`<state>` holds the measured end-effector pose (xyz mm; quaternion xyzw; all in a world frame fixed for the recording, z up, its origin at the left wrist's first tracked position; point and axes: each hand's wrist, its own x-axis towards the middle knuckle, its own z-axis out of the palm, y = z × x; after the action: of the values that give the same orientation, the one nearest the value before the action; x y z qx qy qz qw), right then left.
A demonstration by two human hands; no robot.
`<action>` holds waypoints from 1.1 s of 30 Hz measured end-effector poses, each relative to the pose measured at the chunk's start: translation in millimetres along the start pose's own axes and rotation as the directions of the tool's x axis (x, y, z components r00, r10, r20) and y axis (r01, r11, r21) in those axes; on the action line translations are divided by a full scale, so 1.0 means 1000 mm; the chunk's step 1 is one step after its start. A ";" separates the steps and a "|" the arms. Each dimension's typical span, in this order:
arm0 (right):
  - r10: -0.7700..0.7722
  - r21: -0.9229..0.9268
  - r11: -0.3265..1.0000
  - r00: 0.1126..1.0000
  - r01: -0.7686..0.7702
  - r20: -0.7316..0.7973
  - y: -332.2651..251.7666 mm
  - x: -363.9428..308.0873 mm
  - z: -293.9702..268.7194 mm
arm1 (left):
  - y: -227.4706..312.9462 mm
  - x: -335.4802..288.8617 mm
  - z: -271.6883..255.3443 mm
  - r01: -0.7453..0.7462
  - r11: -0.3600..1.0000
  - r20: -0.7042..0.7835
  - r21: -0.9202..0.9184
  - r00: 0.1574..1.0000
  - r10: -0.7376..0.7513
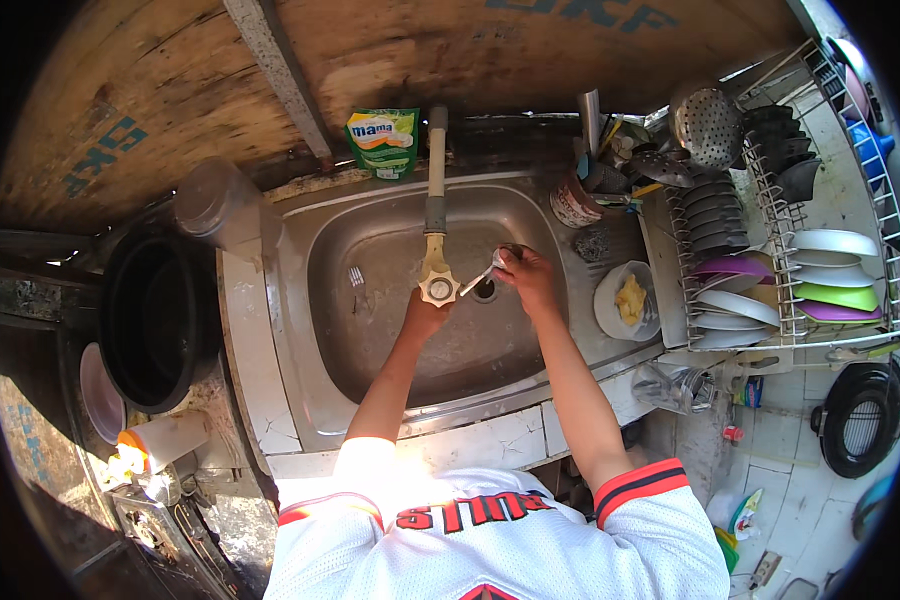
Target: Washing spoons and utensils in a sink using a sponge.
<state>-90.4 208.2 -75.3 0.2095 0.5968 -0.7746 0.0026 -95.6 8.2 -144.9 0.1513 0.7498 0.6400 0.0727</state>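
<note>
A steel sink (390,365) lies before me, with a pale plastic tap (439,288) on a vertical pipe over its middle. My right hand (530,277), closed, grips a small shiny utensil that looks like a spoon (478,280). Its thin handle slants down-left toward the tap's knob. My left hand (429,312) is directly below the tap, whose knob hides most of its fingers. Whether it touches the spoon's handle is hidden. A small fork (356,276) rests on the basin's left side. The drain hole (484,291) shows beneath the spoon.
A bowl with a yellow sponge-like lump (630,300) stands right of the basin, near a scouring pad (591,244). Beyond are a utensil pot (576,203) and a dish rack (785,340). A green pouch (383,145) stands behind the sink; a black tub (155,320) is left.
</note>
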 end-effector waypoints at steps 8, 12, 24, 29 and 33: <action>0.076 0.053 0.996 0.997 -0.075 -0.028 0.025 -0.011 0.020 | 0.001 0.000 -0.021 0.187 0.969 0.026 -0.161 0.982 -0.185; 0.094 0.010 0.996 0.995 -0.094 -0.026 0.039 -0.009 0.050 | 0.038 -0.006 -0.042 0.684 0.702 0.400 -0.198 0.710 -0.579; 0.376 0.391 0.805 0.894 -0.446 0.245 0.117 -0.002 0.128 | 0.017 -0.075 -0.086 0.314 0.805 -0.264 0.503 0.943 -0.203; 0.450 0.104 0.890 0.892 -0.443 -0.048 0.088 -0.022 0.158 | 0.028 -0.089 -0.104 0.410 0.813 -0.289 0.414 0.906 -0.310; 0.168 -0.106 0.978 0.978 -0.181 -0.123 0.154 0.019 0.112 | 0.034 -0.069 -0.067 0.233 0.729 -0.260 0.643 0.962 -0.078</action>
<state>-104.8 65.0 -201.7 0.3041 0.6193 -0.7222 0.0491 -46.3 -72.3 -105.6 0.0334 0.9423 0.3329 -0.0143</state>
